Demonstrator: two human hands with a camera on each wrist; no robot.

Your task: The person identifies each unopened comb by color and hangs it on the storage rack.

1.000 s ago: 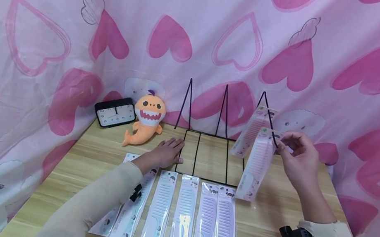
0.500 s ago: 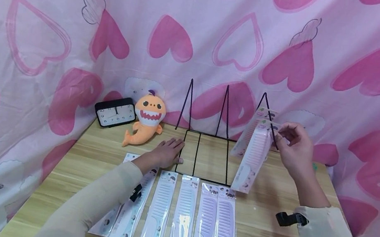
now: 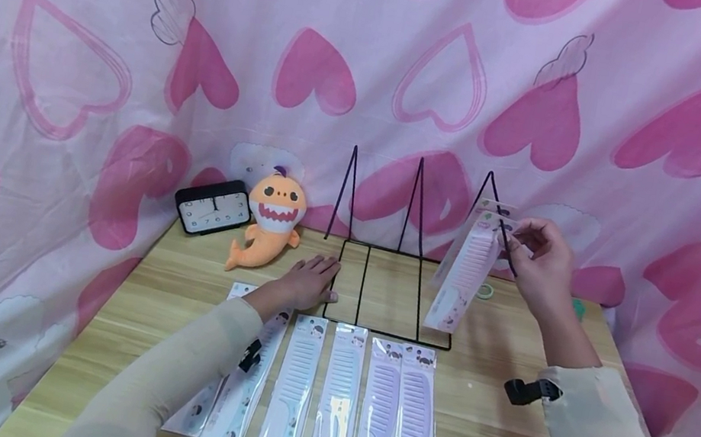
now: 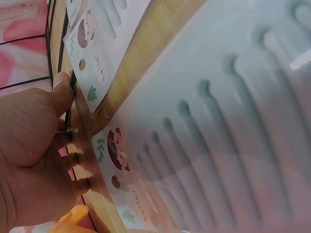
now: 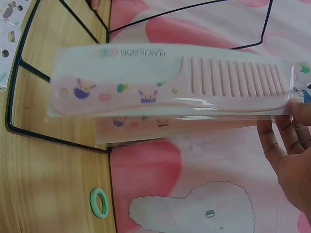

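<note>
My right hand (image 3: pixel 544 266) pinches the top edge of a packaged pink comb (image 3: pixel 469 269), which hangs tilted at the right prong of a black wire rack (image 3: pixel 419 300). A second packaged pink comb (image 5: pixel 146 131) hangs just behind it, mostly hidden. In the right wrist view the thumb and fingers meet at the card's header, and the comb's teeth lie toward the hand. My left hand (image 3: pixel 308 281) rests with fingers extended on the rack's left base wire. Packaged blue combs (image 4: pixel 204 145) lie close to it in the left wrist view.
Several packaged blue and purple combs (image 3: pixel 380 409) lie in a row before the rack. A black clock (image 3: pixel 213 207) and an orange shark plush (image 3: pixel 276 214) stand at the back left. A green ring (image 5: pixel 99 203) lies right of the rack. A pink heart curtain (image 3: pixel 315 73) hangs behind.
My right hand has moved back and slightly left and up, taking the held comb farther along the right prong toward the one behind. My left hand has stayed still.
</note>
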